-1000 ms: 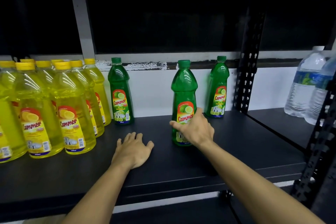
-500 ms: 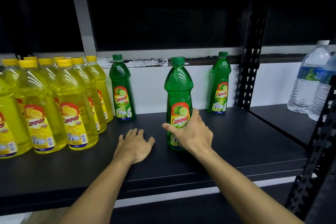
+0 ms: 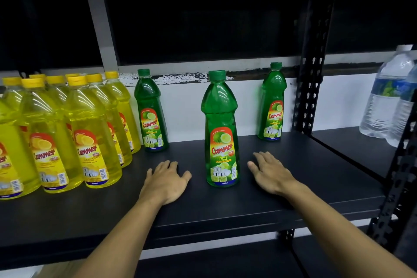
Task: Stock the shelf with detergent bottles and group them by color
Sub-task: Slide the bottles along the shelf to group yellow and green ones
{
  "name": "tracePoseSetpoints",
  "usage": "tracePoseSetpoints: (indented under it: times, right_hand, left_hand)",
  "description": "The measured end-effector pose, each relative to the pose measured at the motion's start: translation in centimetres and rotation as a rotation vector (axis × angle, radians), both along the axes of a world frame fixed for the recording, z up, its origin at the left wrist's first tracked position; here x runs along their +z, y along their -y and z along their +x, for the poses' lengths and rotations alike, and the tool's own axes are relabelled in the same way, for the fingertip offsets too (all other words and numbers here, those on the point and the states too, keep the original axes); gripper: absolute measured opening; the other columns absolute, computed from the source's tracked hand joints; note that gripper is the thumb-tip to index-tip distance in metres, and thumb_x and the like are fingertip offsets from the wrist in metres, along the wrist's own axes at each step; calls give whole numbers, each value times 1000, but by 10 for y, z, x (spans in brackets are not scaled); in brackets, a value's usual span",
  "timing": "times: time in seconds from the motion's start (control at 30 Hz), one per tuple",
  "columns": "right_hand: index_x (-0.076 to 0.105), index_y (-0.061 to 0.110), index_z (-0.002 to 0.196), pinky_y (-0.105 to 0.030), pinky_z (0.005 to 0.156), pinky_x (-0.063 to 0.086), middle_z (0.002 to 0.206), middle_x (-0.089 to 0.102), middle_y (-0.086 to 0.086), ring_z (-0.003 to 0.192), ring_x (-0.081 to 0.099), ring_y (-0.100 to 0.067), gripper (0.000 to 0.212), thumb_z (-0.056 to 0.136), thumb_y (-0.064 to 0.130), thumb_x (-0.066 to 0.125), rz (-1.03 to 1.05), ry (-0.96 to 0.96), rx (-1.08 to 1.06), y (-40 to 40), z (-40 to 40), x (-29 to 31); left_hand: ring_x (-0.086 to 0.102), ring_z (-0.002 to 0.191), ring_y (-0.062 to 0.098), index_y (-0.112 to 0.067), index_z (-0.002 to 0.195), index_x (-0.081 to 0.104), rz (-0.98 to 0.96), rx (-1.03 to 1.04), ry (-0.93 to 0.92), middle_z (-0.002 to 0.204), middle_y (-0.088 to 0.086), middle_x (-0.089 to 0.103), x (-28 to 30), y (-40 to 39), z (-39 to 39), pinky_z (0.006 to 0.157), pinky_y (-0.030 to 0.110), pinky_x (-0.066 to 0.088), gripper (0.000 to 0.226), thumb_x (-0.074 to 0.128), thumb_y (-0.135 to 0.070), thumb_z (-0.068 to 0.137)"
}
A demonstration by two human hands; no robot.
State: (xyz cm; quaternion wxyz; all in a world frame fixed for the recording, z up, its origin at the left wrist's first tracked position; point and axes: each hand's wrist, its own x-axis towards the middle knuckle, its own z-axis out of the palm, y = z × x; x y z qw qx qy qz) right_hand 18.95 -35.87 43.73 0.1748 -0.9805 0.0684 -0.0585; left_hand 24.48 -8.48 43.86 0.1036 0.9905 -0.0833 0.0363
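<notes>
A green detergent bottle [image 3: 220,128] stands upright near the middle of the black shelf [image 3: 225,205]. My left hand [image 3: 166,181] rests flat on the shelf just left of it, fingers spread. My right hand [image 3: 269,172] lies flat to its right, apart from the bottle. Two more green bottles stand at the back wall, one [image 3: 150,111] beside the yellow group and one [image 3: 272,102] near the black upright. Several yellow detergent bottles [image 3: 90,133] are packed in rows at the left end.
A perforated black upright post [image 3: 312,74] divides this shelf from the neighbouring one on the right, where clear water bottles [image 3: 388,95] stand. Another black post [image 3: 397,187] rises at the front right. A white wall runs behind the bottles.
My right hand has let go of the middle green bottle and moved right, down onto the shelf. The bottle stays standing. My left hand has hardly moved.
</notes>
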Motion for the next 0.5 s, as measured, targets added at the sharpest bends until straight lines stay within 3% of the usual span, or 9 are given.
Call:
tracePoseSetpoints:
  times: [0.13,0.33,0.43,0.5]
  right_hand:
    - [6,16,155,-38,120,0,163,-1,-5,149,-6,-19,62,103,46,18,-87,-84,29,0,10,-5]
    - [6,19,156,-41,120,-2,162,-7,-7,149,-9,-22,59,103,43,12,-135,-129,28,0,13,-5]
    - [4,19,156,-41,120,-3,162,-8,-7,148,-11,-22,58,103,42,11,-140,-140,26,0,13,-5]
    - [3,19,155,-41,120,-4,162,-9,-7,148,-12,-22,58,103,41,10,-140,-144,28,0,13,-5]
  left_hand:
    - [24,145,18,-19,152,30,-117,-14,59,158,0,30,2,1,-6,119,44,16,61,15,-52,102]
    - [39,135,18,-21,146,37,-339,-86,404,148,0,44,12,7,-32,106,38,34,69,10,-61,96]
    - [44,132,16,-25,148,30,-535,-82,410,148,-2,44,17,31,-47,102,41,38,76,18,-71,88]
    - [45,131,16,-27,150,20,-638,-76,385,149,-3,42,21,60,-63,102,44,39,86,33,-77,82]
